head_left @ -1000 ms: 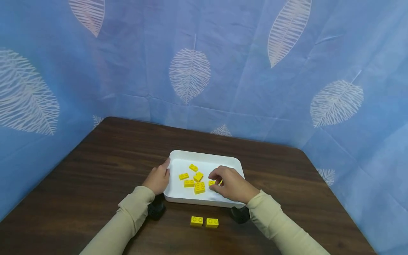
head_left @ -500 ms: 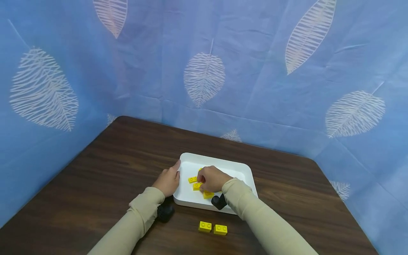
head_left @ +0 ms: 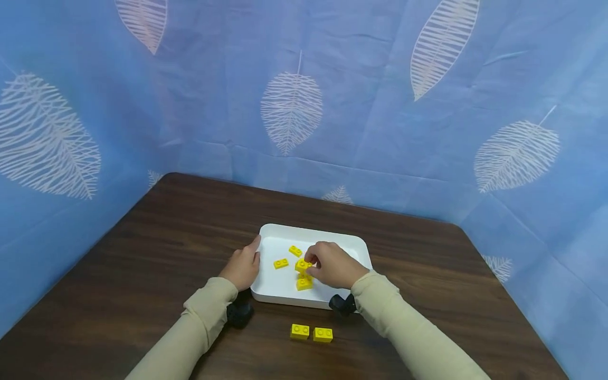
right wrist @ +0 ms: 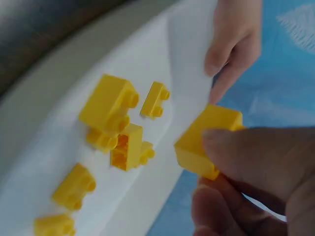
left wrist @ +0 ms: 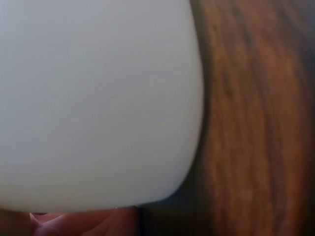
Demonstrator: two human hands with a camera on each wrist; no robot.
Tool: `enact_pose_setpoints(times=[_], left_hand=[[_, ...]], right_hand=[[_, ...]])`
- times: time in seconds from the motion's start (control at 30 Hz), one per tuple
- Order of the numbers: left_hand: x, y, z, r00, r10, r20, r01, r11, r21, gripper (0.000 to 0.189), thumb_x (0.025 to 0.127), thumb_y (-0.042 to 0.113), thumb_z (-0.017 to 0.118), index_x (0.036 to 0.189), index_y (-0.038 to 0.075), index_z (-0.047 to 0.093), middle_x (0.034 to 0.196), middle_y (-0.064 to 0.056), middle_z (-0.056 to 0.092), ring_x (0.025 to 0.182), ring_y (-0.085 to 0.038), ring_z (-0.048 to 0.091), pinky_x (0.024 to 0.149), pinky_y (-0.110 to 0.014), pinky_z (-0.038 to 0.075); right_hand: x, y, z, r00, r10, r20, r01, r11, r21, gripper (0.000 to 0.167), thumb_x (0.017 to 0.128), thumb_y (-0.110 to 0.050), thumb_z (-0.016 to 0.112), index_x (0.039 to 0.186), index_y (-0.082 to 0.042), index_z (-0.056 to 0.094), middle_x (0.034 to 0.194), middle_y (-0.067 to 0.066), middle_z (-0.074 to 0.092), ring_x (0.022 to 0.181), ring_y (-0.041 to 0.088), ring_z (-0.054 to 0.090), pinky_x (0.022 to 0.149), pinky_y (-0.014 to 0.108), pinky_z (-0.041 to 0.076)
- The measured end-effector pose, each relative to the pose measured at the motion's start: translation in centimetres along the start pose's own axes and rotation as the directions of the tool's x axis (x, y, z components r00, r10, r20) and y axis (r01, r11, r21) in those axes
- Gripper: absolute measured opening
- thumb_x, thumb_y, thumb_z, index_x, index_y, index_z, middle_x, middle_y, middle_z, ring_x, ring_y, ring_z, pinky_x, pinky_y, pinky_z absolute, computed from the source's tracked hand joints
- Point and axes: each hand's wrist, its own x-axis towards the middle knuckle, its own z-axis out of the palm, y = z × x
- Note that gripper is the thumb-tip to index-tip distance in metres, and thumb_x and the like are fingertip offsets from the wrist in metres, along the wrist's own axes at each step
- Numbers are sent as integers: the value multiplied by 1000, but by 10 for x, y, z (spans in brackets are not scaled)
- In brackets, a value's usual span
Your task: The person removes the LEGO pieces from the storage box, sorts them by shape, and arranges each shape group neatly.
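Observation:
My right hand pinches a yellow toy building brick between thumb and fingers, held above the white tray. Below it more yellow bricks lie loose in the tray; the hand hides some of them in the head view. In the right wrist view a larger brick overlaps another, and one brick lies on its side with its hollow underside showing. At the tray's left rim, my left hand grips the edge. Its fingers show only slightly under the tray wall in the left wrist view.
Two yellow bricks, a left one and a right one, stand side by side on the dark wooden table in front of the tray. A blue curtain with white leaf prints hangs behind the table.
My right hand went left over the tray, reached down among the bricks and came up with one. The left hand stays at the tray's left edge. The head view shifted slightly.

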Motion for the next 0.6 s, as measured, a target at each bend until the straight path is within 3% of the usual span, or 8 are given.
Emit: enact_pose_setpoints(times=[0.13,0.23,0.4,0.6], left_hand=[[0,0,-1,1000,-13,18,13,1000,-5,51,99,9,45,145,-3,29,140,-25,43,126,-34,47,101,-49,41],[0,0,-2,999,-34,27,34,999,-4,52,98,9,46,146,-2,28,142,-25,41,128,-35,46,102,-50,39],[-1,2,-3,998,-44,34,44,999,8,53,98,9,46,146,-3,27,143,-25,39,129,-36,43,103,-51,37],[0,6,-1,997,-61,47,61,998,12,53,98,10,46,147,-2,26,145,-23,37,131,-36,41,104,-51,34]], right_hand=[[-44,-1,-8,994,-45,-99,39,997,-59,14,83,-12,71,96,-8,68,88,-1,61,75,14,56,66,26,50],[-76,5,-6,992,-51,-116,43,997,-70,13,82,-12,72,95,-10,68,87,-4,61,74,9,57,63,21,50],[-109,20,14,999,-36,-27,35,999,-24,10,81,-10,72,90,-11,67,85,-8,59,70,-1,49,59,18,47],[-119,26,31,999,-13,42,13,1000,-5,9,80,-7,71,86,-10,65,83,-7,59,68,-2,45,58,18,45]])
